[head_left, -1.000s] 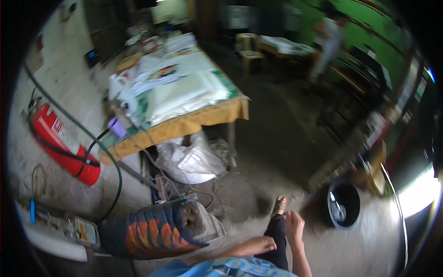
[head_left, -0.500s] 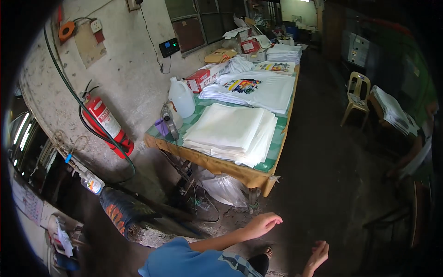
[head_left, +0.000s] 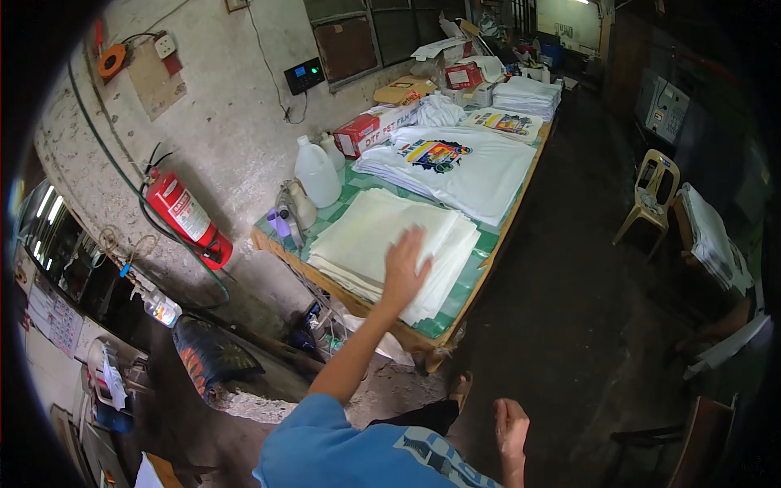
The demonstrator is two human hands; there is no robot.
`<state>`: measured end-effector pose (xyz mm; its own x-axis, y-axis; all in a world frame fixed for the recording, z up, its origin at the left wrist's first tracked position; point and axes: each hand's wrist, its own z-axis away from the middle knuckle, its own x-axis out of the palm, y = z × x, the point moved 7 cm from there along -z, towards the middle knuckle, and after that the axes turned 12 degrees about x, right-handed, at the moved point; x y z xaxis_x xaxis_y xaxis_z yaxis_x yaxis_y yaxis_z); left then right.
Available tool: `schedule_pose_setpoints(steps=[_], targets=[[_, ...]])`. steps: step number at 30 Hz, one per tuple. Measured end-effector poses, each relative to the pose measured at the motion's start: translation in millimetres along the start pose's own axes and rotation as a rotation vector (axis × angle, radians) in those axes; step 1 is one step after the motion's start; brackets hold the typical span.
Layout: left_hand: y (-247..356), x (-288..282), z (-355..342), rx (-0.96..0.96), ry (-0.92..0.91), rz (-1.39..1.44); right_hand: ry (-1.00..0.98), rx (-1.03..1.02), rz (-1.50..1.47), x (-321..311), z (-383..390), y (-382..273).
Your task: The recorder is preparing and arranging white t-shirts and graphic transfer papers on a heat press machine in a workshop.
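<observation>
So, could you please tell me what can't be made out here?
Head view: any contact between the bare left hand and off-white rectangular sheets, hidden under its palm.
Head view: whether the bare right hand holds anything, hidden by curled fingers.
Head view: most of the whitish plastic bag, behind brown cloth table edging and left forearm.

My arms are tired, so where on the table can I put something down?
A narrow strip of green cloth shows between its right edge and the pale stack; a smaller patch lies among stack, jug and shirts. The far end is crowded with boxes and piles. Left hand is over the stack.
</observation>
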<state>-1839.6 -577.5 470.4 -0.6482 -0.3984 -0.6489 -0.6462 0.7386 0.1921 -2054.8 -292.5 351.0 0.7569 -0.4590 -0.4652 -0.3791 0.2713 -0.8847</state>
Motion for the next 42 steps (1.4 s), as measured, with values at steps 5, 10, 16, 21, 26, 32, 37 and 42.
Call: schedule_pose_setpoints(steps=[5,10,16,21,26,32,37,42], targets=[[-92.4,63.6,-30.7,-0.284,0.064,-0.158,-0.086,-0.213,0.148,3.7,-78.4,-39.5],[-118.4,135.8,43.8,-0.406,-0.456,-0.323,-0.288,-0.124,0.352,16.9,-147.5,-43.9],[-121.4,136.0,36.8,-0.371,-0.403,-0.274,-0.419,-0.194,0.301,35.5,-220.0,-60.2],[-133.7,141.7,25.1,-0.542,-0.524,-0.144,-0.55,-0.355,0.213,71.0,-283.6,-115.8],[-101.7,128.7,-2.7,-0.63,-0.306,-0.086,-0.565,-0.725,-0.035,112.6,-349.2,-234.3],[-17.6,83.1,20.7,-0.861,0.04,-0.217,-0.538,-1.039,-0.219,181.6,-381.7,-318.6],[36.4,50.6,78.4,-1.189,0.091,-0.337,-0.701,-1.071,0.47,286.0,-375.3,-208.8],[107.7,10.7,111.4,-1.308,0.197,-0.562,-0.667,-1.129,0.589,302.3,-379.1,-174.1]])
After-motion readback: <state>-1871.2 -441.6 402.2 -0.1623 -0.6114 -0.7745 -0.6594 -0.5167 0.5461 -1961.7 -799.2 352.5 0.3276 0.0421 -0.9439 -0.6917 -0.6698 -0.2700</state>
